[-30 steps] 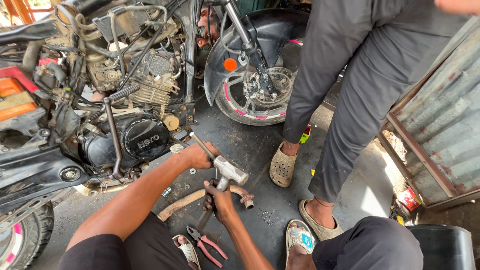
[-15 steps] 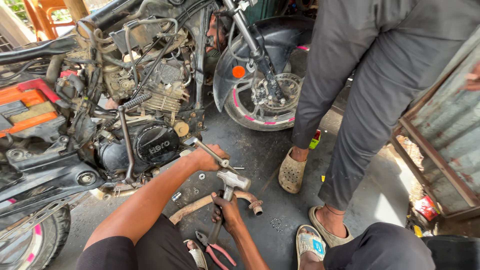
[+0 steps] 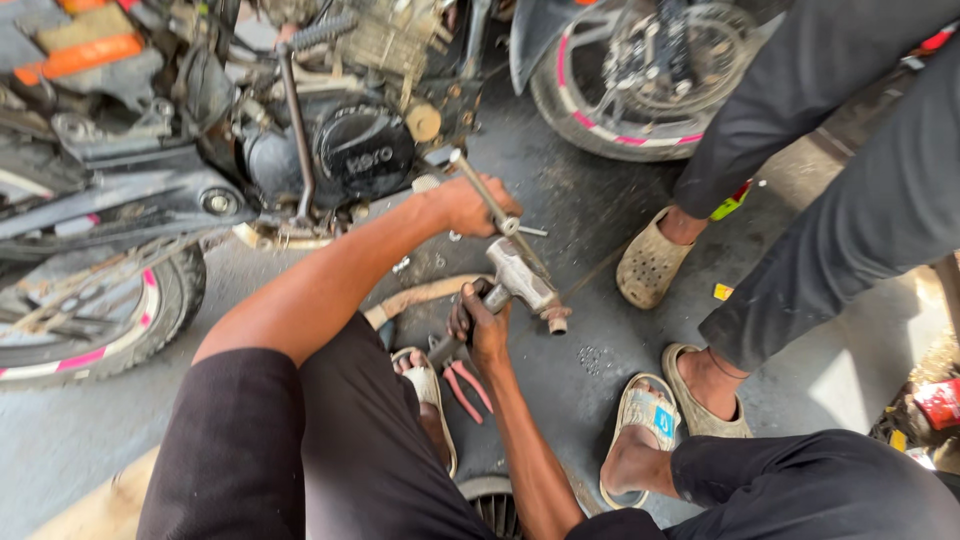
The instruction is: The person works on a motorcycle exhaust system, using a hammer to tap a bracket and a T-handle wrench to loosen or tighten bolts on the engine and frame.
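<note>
1. We sit on the concrete floor beside a stripped motorcycle, our left hand closed around a slim metal rod that slants from the engine side down toward the hammer.
2. Our right hand has its grip wrapped tight round the handle of a steel hammer, whose head lies just below the rod, above the floor between our knees.
3. Red-handled pliers lie on the floor just beside our sandalled left foot; a curved rusty pipe lies behind the right hand.
4. Labels and packages: a round black engine cover bears raised lettering; an orange panel sits at the top left of the bike; a small yellow scrap lies near a standing person's sandal; a red package rests at the right edge; our right sandal carries a small blue patch.
5. Against the frame half a second earlier, the view has dropped and closed in: the front wheel now sits at the top edge, and the hammer head has swung further right, away from the left hand.
</note>
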